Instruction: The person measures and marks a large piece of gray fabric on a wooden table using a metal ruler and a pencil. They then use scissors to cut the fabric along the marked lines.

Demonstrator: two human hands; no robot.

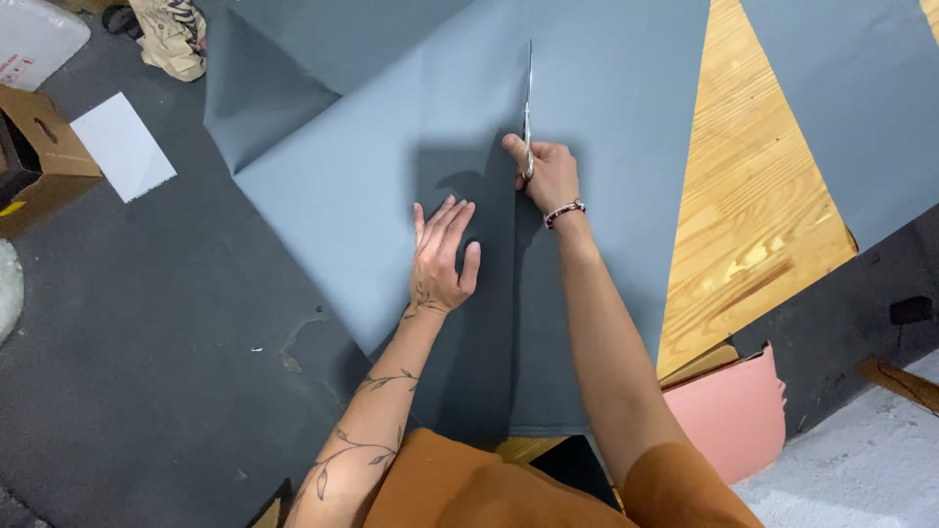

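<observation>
The fingers of my right hand (550, 176) are closed through the handles of the scissors (528, 108), whose blades point away from me along the cut in the grey fabric (391, 166). My left hand (440, 256) lies flat, fingers open, on the fabric just beside the cut. The fabric covers a wooden surface (753, 215). A pink sheet (734, 411) hangs at its near edge; a cardboard box (39, 156) stands far left.

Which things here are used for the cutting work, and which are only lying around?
In use: scissors in the right hand; grey sheet pressed flat by the left hand; wooden board underneath.

Lying about: cardboard box, white paper, pink sheet.
</observation>
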